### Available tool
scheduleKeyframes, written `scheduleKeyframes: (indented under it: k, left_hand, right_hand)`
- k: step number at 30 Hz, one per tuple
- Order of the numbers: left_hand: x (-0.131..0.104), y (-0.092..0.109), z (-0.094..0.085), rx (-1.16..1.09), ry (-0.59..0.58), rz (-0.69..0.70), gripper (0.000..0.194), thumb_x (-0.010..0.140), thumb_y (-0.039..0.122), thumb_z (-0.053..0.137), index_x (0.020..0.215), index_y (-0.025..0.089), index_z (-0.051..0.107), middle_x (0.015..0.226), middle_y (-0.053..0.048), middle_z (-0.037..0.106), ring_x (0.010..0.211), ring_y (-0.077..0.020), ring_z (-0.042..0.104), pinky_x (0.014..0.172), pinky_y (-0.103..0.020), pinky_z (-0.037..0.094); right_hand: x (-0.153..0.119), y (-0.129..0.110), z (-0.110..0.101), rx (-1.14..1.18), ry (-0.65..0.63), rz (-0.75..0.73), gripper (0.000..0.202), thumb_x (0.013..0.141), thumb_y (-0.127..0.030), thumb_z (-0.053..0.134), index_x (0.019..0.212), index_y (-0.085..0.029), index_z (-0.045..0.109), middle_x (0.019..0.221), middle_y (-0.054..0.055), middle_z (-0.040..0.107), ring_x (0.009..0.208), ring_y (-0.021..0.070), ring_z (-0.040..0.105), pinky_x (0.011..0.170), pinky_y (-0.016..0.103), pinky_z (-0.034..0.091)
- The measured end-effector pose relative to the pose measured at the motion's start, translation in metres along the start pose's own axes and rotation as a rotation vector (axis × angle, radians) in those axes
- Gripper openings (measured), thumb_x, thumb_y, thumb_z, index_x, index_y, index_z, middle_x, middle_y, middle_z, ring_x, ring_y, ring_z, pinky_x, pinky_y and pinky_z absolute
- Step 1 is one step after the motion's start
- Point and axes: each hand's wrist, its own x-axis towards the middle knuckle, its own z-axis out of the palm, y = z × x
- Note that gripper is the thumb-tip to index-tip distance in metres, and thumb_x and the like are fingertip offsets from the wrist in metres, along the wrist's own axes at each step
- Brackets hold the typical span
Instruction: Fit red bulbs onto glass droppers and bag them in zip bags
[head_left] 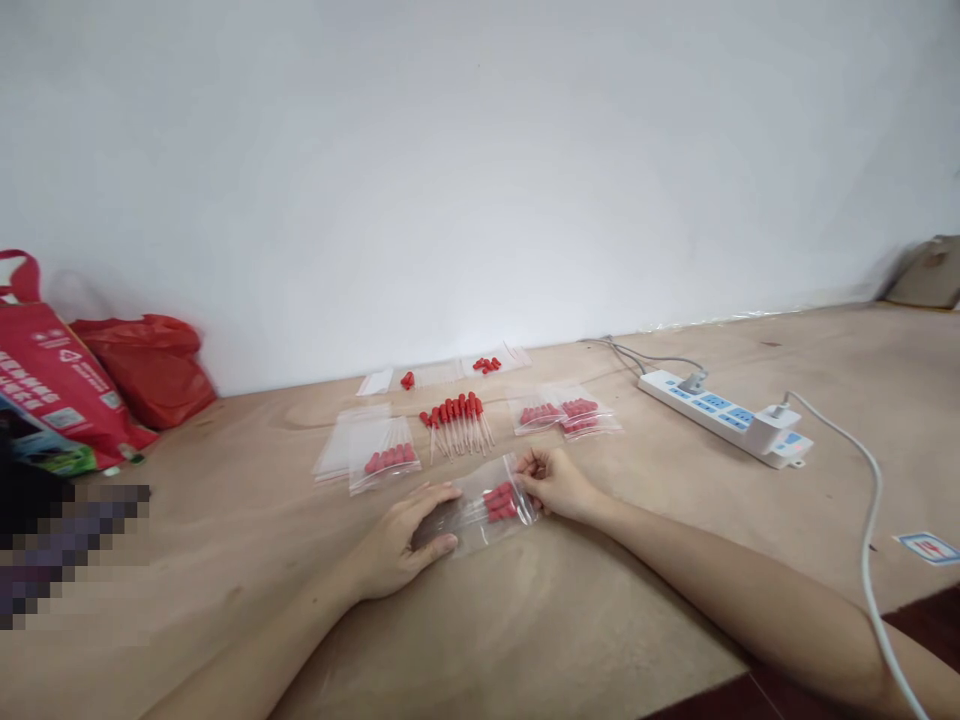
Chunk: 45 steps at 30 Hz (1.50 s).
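Observation:
A clear zip bag (480,520) holding several red-topped droppers lies on the wooden table in front of me, its red tops toward the right. My right hand (553,484) pinches the bag's right edge with fingers closed. At the bag's left end rests my left hand (409,535), thumb and fingers apart, touching the plastic. Just beyond is a fanned row of loose red-topped droppers (457,425). Filled bags lie to the left (390,458) and to the right (577,415) of that row. Small red caps (487,366) sit on bags near the wall.
A white power strip (724,415) with plugs and cables (874,500) is on the right. Red bags (146,370) stand at the far left. Flat bags (345,440) lie left of the droppers. A numbered card (928,547) is at the right edge.

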Motion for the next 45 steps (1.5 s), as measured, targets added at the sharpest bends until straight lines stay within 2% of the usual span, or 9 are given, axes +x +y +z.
scheduleKeyframes:
  k: [5,9,14,23,28,33,37,39,45]
  left_hand:
    - [0.001,-0.003,-0.001,0.038,0.174,0.048,0.031,0.082,0.034,0.044,0.109,0.021,0.050,0.116,-0.006,0.054,0.107,-0.0206,0.049,0.091,-0.034,0.039]
    - [0.024,-0.009,-0.017,0.265,0.423,-0.207,0.022,0.078,0.032,0.045,0.081,0.018,0.061,0.087,-0.007,0.061,0.091,-0.0230,0.053,0.081,-0.035,0.041]
    - [0.069,-0.023,-0.035,0.452,0.238,-0.607,0.029,0.073,0.043,0.046,0.066,0.020,0.063,0.082,-0.009,0.063,0.090,-0.0308,0.053,0.077,-0.042,0.038]
    - [0.098,-0.034,-0.029,0.420,0.147,-0.666,0.027,0.071,0.033,0.045,0.057,0.017,0.061,0.068,-0.011,0.065,0.078,-0.0315,0.060,0.071,-0.042,0.038]
    - [0.075,-0.012,-0.035,0.444,0.222,-0.539,0.023,0.076,0.025,0.042,0.061,0.017,0.058,0.073,-0.007,0.062,0.082,-0.0253,0.056,0.072,-0.035,0.039]
    - [0.048,0.020,-0.020,0.460,0.274,0.049,0.019,0.079,0.023,0.045,0.065,0.015,0.055,0.074,-0.006,0.057,0.076,-0.0203,0.051,0.069,-0.032,0.040]
    - [0.045,0.034,-0.007,0.501,0.232,0.208,0.017,0.080,0.023,0.046,0.069,0.015,0.056,0.073,-0.007,0.055,0.075,-0.0219,0.049,0.068,-0.036,0.040]
    - [0.043,0.035,-0.004,0.404,0.243,0.184,0.016,0.082,0.026,0.045,0.075,0.014,0.056,0.078,-0.007,0.055,0.077,-0.0215,0.050,0.070,-0.036,0.041]
    - [0.016,0.020,0.005,0.005,0.174,0.110,0.028,0.080,0.028,0.049,0.107,0.018,0.046,0.104,-0.007,0.054,0.094,-0.0192,0.053,0.079,-0.031,0.044]
  right_hand:
    - [0.005,0.003,-0.012,-0.063,0.061,-0.054,0.006,0.066,-0.020,0.054,0.065,-0.017,0.049,0.045,-0.008,0.044,0.035,0.0048,0.040,0.032,0.016,0.030]
    - [0.008,0.007,-0.017,-0.149,0.094,-0.162,0.006,0.067,-0.022,0.052,0.064,-0.016,0.052,0.051,-0.005,0.049,0.041,0.0064,0.043,0.039,0.018,0.034]
    - [0.010,0.013,-0.018,-0.226,0.114,-0.236,0.007,0.068,-0.021,0.050,0.065,-0.016,0.055,0.060,-0.001,0.056,0.053,0.0097,0.049,0.050,0.021,0.039]
    - [0.009,0.013,-0.019,-0.217,0.109,-0.204,0.006,0.067,-0.020,0.052,0.067,-0.015,0.056,0.063,-0.001,0.057,0.054,0.0093,0.048,0.051,0.021,0.037]
    - [0.004,-0.001,-0.018,-0.001,0.082,-0.094,0.011,0.066,-0.025,0.058,0.066,-0.015,0.053,0.056,-0.004,0.050,0.045,0.0066,0.043,0.044,0.020,0.033]
    - [-0.008,-0.018,-0.012,0.355,-0.006,-0.024,0.036,0.062,-0.034,0.066,0.091,-0.017,0.053,0.067,-0.004,0.056,0.049,0.0056,0.047,0.049,0.020,0.038]
    - [-0.009,-0.017,-0.005,0.462,-0.115,-0.066,0.039,0.060,-0.043,0.066,0.086,-0.016,0.054,0.068,-0.001,0.059,0.051,0.0059,0.051,0.050,0.020,0.040]
    - [-0.005,-0.015,-0.007,0.467,-0.059,-0.077,0.039,0.058,-0.044,0.067,0.080,-0.015,0.053,0.065,-0.002,0.059,0.050,0.0060,0.051,0.049,0.020,0.039]
    - [0.015,-0.005,-0.045,0.371,0.378,-0.135,0.038,0.060,-0.049,0.064,0.067,-0.018,0.044,0.053,-0.005,0.054,0.042,0.0045,0.045,0.040,0.017,0.032]
